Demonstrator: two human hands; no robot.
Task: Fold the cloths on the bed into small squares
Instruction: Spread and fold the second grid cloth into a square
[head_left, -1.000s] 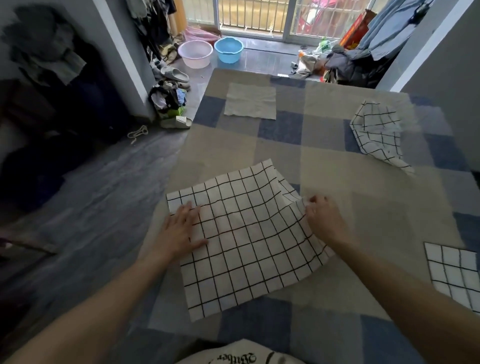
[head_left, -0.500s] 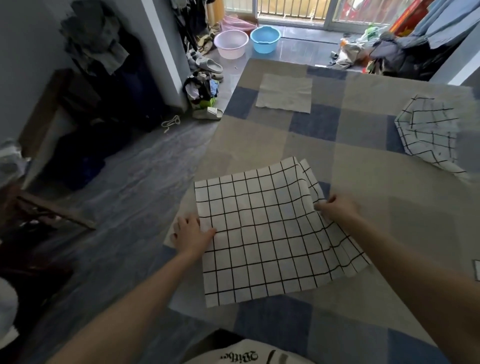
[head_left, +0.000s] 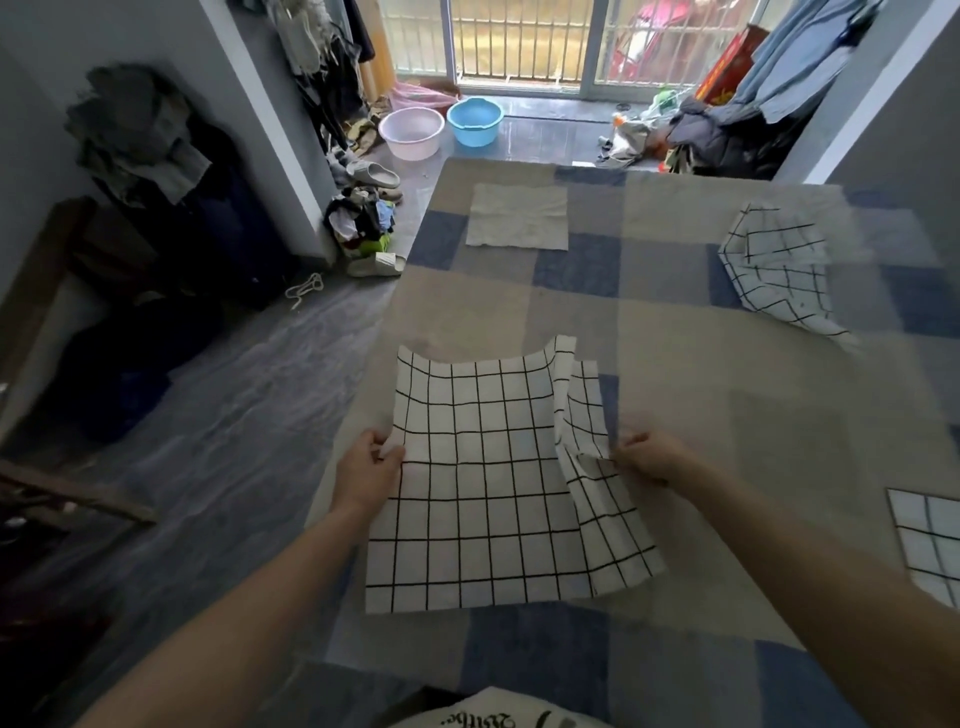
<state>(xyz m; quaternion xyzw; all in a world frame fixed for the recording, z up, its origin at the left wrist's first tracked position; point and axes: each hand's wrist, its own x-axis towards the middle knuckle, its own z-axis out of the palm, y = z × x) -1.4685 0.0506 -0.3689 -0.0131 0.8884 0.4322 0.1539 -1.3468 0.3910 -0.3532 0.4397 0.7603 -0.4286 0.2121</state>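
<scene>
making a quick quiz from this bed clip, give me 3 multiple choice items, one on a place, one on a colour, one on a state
1. Where does the plain beige cloth lie?
A. at the far end of the bed
B. on the floor
C. under the right hand

2. What colour are the two basins on the floor?
A. both green
B. pink and blue
C. black and white

3. How do the hands hold the grid-patterned cloth?
A. both lie flat on it
B. only one touches it
C. each pinches a side edge

Answers:
1 A, it lies flat near the bed's far edge.
2 B, they sit side by side near the balcony door.
3 C, the left hand and right hand each have a grip on an edge, and the cloth's far part is lifted.
</scene>
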